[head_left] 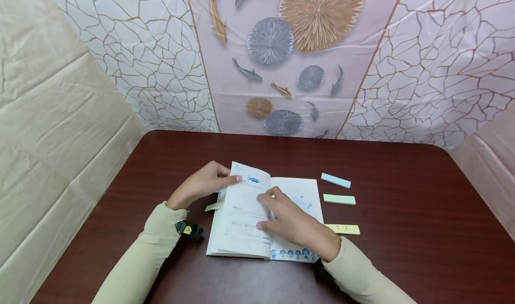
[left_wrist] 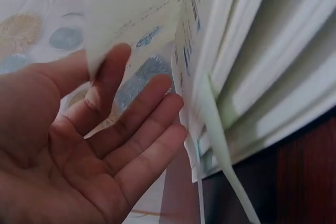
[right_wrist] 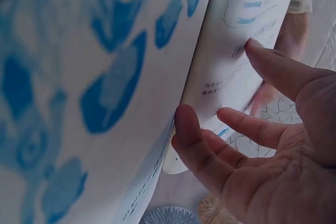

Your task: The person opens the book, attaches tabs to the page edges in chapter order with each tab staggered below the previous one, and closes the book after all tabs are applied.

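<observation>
An open book (head_left: 295, 192) with blue printed pictures lies on the table. My left hand (head_left: 207, 183) pinches the upper outer edge of a left-side page (head_left: 245, 205) between thumb and index finger. The left wrist view shows the page corner (left_wrist: 105, 19) at those fingertips, the other fingers (left_wrist: 152, 156) loosely bent beside the book's edge. My right hand (head_left: 289, 214) lies over the book near the spine, its spread fingertips touching the left page. In the right wrist view, its thumb (right_wrist: 268, 61) meets the print. A pale green strip (head_left: 214, 206) sticks out of the book's left side.
To the right of the book lie a light blue strip (head_left: 335, 180), a light green strip (head_left: 339, 199) and a yellow strip (head_left: 344, 229) with writing; the yellow one reaches the book's right edge. Patterned cloth (head_left: 161, 62) hangs behind the dark red table (head_left: 402, 205).
</observation>
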A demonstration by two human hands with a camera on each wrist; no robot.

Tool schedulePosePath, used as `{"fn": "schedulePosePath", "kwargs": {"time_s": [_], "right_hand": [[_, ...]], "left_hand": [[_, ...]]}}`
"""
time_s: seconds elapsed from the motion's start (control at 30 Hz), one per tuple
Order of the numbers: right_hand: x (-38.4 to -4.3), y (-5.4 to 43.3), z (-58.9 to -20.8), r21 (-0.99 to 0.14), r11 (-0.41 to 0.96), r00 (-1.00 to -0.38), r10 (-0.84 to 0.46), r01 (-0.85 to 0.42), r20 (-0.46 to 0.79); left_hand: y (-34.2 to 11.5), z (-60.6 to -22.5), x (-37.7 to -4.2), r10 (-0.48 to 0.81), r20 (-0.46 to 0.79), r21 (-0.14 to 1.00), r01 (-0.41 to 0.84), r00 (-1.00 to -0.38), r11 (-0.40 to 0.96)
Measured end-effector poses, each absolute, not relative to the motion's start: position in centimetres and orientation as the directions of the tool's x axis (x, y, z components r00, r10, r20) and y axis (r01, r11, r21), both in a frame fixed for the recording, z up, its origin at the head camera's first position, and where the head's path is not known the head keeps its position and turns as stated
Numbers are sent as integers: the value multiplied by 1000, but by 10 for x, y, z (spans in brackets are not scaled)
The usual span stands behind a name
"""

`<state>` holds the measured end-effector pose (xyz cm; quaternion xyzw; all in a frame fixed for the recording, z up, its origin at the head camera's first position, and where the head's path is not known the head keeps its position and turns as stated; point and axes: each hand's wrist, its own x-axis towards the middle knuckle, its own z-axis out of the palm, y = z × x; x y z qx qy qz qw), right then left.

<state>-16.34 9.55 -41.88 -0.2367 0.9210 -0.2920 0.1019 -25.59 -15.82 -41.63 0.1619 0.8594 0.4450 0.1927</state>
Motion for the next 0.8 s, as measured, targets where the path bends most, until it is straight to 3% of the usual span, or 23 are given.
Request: {"fn": "schedulePosePath", "kwargs": {"time_s": [0.2, 0.4, 0.6, 0.8], "right_hand": [[-160, 93, -425, -565, 700, -838, -545, -437, -27], [-160, 92, -428, -546, 706, -830, -557, -451, -35], [-160, 92, -429, -524, 708, -820, -571, -474, -30], [-160, 92, -430, -513, 705, -815, -579, -489, -19]], "left_hand": [[-162, -419, -256, 426, -149, 741, 184, -893, 646], [-160, -422, -254, 365, -153, 648, 186, -918, 738], [-153, -425, -250, 291, -186, 514, 160, -938, 843], [-146, -417, -243, 236, -138, 345, 177, -962, 922]]}}
